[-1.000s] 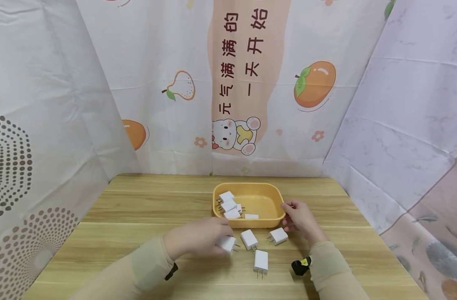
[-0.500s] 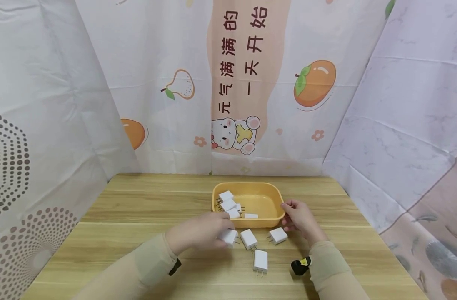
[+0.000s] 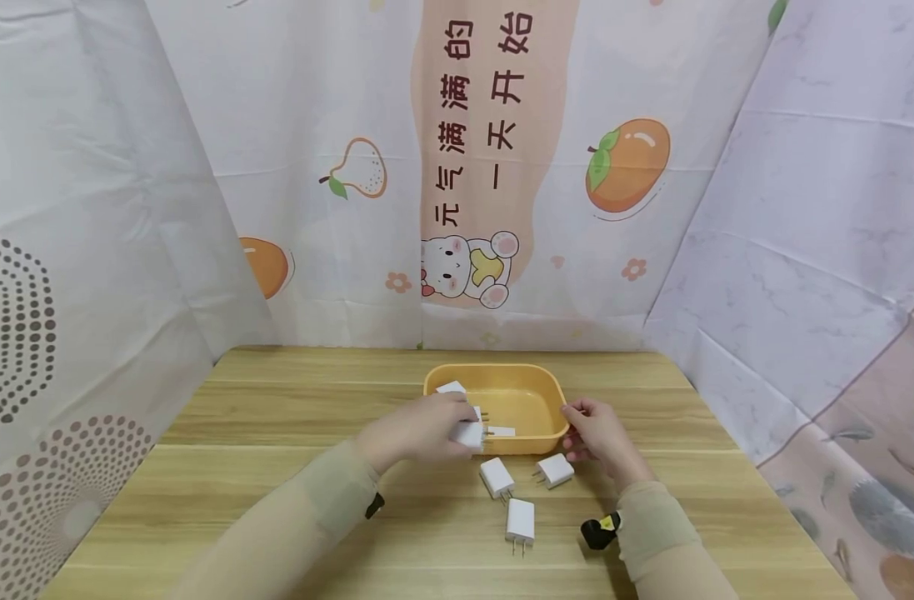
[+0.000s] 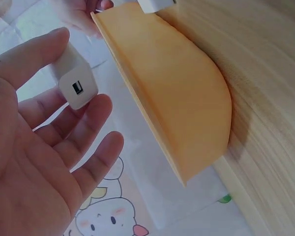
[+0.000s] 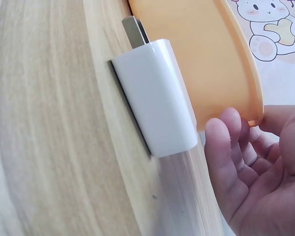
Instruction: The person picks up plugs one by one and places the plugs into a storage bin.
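Your left hand (image 3: 419,427) is up at the near-left rim of the orange tray (image 3: 535,437), fingers pinching a white charger (image 3: 469,434) w/ its prongs pointing right, over the tray's edge. The left wrist view shows that charger (image 4: 74,78) gripped between thumb and fingertips, USB port facing the camera, other fingers loosely spread, the tray (image 4: 172,93) just beside it.

Your right hand (image 3: 597,437) is at the tray's right corner, fingers curled on the rim. In the right wrist view the hand (image 5: 255,172) has its fingertips at the rim's underside and the thumb on the other side, so it's holding the tray (image 5: 221,64).

More chargers lie in the tray's left part: one at the far-left corner (image 3: 451,387), a flat one (image 3: 501,432) near the front wall; the rest are hidden behind your left hand.

On the wooden surface (image 3: 277,467), three chargers lie loose in front of the tray: one (image 3: 496,478) near the front wall, one (image 3: 556,470) just left of your right hand, and one (image 3: 520,522) nearer to you, prongs toward you. The right wrist view has the one by that hand (image 5: 155,96) flat on the surface, prongs toward the tray.
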Demonstrator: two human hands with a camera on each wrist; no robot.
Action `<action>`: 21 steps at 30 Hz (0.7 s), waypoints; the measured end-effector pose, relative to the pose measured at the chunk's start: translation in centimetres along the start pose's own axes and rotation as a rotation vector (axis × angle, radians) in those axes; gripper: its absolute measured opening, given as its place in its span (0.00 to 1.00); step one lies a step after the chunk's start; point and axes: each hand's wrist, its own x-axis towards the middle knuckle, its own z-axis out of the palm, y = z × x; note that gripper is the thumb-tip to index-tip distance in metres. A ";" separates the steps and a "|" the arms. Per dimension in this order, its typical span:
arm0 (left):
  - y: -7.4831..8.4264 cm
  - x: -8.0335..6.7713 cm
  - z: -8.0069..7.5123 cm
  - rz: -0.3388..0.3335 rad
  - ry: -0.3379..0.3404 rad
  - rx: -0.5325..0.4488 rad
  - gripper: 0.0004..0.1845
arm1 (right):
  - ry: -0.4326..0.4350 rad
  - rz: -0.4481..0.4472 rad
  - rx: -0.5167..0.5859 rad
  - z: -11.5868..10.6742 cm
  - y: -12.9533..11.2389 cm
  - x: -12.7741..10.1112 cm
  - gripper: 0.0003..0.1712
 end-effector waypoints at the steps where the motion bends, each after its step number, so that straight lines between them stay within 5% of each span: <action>1: -0.1 0.3 0.0 -0.012 0.007 -0.013 0.18 | 0.000 -0.001 -0.002 0.0 0.0 0.0 0.18; 7: -0.6 2.6 0.2 -0.097 0.028 -0.025 0.19 | -0.001 -0.010 -0.004 0.0 0.1 0.0 0.18; 21: -1.5 6.7 1.1 -0.195 -0.018 0.111 0.17 | -0.003 -0.006 -0.001 0.0 0.1 0.1 0.17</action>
